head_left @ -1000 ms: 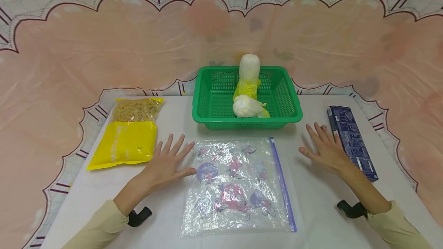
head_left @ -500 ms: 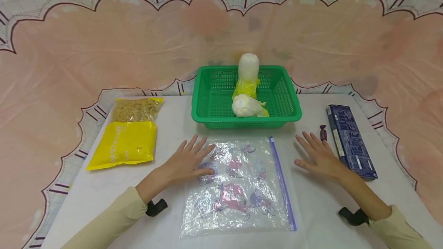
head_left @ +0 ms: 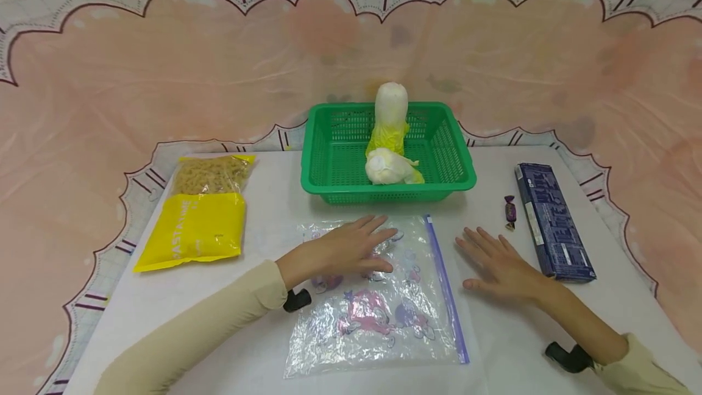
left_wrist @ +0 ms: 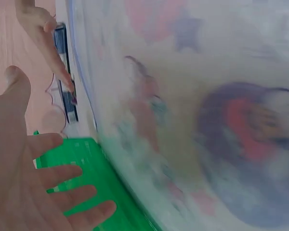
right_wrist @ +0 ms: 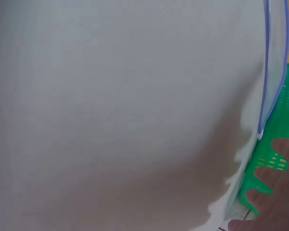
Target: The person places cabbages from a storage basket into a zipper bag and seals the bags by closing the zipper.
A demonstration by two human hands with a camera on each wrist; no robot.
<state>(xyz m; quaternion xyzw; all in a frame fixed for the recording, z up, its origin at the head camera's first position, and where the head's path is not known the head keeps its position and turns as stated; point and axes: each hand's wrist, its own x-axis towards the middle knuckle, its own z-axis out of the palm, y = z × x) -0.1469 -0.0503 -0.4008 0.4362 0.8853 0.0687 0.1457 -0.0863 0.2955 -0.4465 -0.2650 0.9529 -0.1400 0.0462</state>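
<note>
- Patterned cloth [head_left: 219, 78] hung behind the white surface [head_left: 515, 346], on which the clear bag [head_left: 373, 316] lay flat, taken here as the clock's centre.
- At 12 o'clock stood the green basket [head_left: 389, 189] with two cabbages [head_left: 391, 111] in it; at 10 o'clock lay the pasta packet [head_left: 200, 224]; at 2 o'clock, the blue box [head_left: 555, 221], with the candy [head_left: 510, 213] just beside it.
- Just changed: the left hand [head_left: 351, 249] had come across to 11 o'clock, over the bag's upper part, which made the bag its nearest thing. Its fingers were spread and gripped nothing; contact could not be told.
- Between 2 and 3 o'clock, the right hand [head_left: 500, 268] also had its fingers spread, with nothing held. I judged it done with the candy for now.
- Against one second earlier, the left hand had left the packet's side, the right had drawn away from the box, and the candy, hidden then, showed whole. Bag and basket lay much as they had.
</note>
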